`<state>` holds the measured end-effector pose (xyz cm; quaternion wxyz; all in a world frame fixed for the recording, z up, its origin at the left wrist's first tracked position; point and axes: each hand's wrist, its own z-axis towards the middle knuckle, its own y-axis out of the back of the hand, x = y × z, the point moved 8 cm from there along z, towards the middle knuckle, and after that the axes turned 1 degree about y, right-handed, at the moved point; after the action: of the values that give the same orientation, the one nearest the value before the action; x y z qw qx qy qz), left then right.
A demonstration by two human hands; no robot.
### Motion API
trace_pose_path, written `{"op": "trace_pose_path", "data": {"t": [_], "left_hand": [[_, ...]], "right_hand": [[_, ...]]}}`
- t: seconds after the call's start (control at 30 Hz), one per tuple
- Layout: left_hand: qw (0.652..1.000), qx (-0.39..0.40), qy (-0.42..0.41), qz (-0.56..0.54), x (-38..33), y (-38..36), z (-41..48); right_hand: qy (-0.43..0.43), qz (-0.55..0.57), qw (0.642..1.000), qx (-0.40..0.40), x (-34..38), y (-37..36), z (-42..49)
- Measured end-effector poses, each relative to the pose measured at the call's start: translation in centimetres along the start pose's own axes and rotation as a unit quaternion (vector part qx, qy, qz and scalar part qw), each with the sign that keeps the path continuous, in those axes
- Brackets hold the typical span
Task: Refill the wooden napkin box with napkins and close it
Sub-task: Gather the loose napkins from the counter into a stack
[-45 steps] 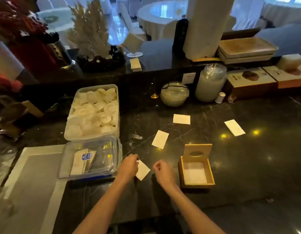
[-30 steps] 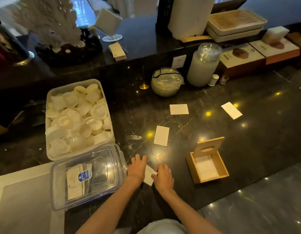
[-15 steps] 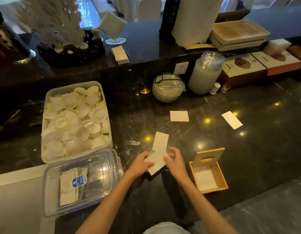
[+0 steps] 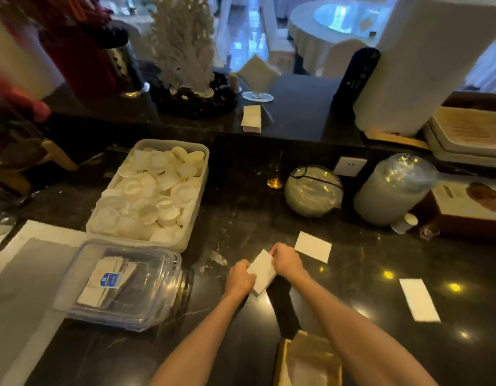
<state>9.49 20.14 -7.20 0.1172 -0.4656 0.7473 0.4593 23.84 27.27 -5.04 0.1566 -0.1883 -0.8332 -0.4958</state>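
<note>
Napkin box: the wooden napkin box sat at the bottom edge of my view, on the dark counter and partly hidden by the right forearm. It looked open, with something pale inside (too blurred for me to say how full).
Held napkins: a small white stack was held off the counter between both hands, beyond the box and apart from it.
Left hand: the left hand had its fingers curled round the stack's near edge.
Right hand: the right hand had its fingers closed on the far edge, pinching it.
Loose napkins: one napkin lay flat just beyond the right hand. A second napkin lay well apart to the right.
Further out: a clear lidded tub holding packets stood to the left, and a white tray heaped with paper cups stood behind it.
Progress: I judged the job partway through. The stack was gathered but not yet in the box, two napkins remained on the counter, and the lid was not closed.
Left to do: collect the strays, load the box and shut it.
</note>
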Motion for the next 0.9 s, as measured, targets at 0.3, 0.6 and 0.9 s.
{"op": "trace_pose_path", "data": {"t": [0.3,0.6,0.9], "left_hand": [[0.987,-0.092,0.070,0.111,2.2,-1.3,-1.1],[0.977,-0.066,0.080,0.188,1.5,-2.1,-0.2],[0.997,-0.064,-0.004,-0.047,-1.3,-2.6,1.3]], "right_hand": [[0.062,-0.092,0.992,0.060,-0.6,-4.2,1.6],[0.053,-0.092,0.994,0.028,-0.9,-4.0,1.0],[0.006,0.165,0.985,0.044,-4.7,-0.1,2.7]]}}
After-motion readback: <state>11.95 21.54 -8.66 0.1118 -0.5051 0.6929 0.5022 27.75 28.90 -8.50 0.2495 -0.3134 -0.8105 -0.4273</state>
